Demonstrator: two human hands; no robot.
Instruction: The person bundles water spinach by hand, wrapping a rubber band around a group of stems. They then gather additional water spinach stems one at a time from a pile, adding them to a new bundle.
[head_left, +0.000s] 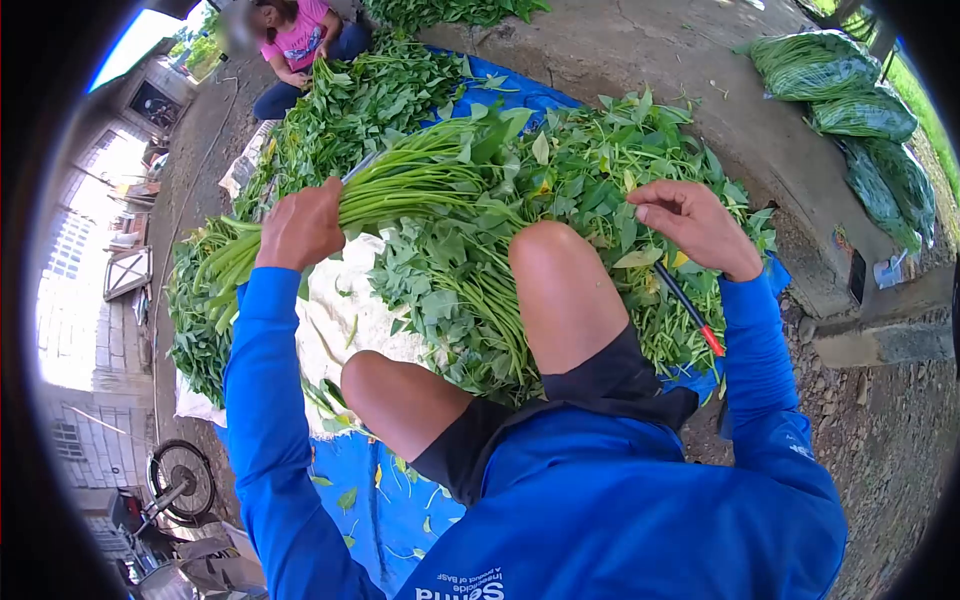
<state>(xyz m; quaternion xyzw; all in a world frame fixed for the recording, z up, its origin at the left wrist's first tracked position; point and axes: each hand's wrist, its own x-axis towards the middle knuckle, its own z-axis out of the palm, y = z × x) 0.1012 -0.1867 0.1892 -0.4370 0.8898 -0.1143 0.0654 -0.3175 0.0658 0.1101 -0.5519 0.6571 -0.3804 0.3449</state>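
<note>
My left hand (300, 225) is closed around a thick bunch of long green leafy stems (415, 185), with the leafy ends pointing right and the cut ends to the lower left. My right hand (695, 222) hovers over a pile of leafy greens (590, 170), its fingers curled and thumb and forefinger close together. Whatever they pinch, if anything, is too small to make out. Below that hand a black stick with a red end (685, 295) lies across the greens. More stems (490, 310) lie between my knees.
A person in a pink shirt (300, 35) sits by another heap of greens (350, 110) at the upper left. Blue tarp (375, 520) and a white sack (345, 300) lie underneath. Filled plastic bags (815, 65) rest at the upper right. A motorcycle wheel (182, 482) stands lower left.
</note>
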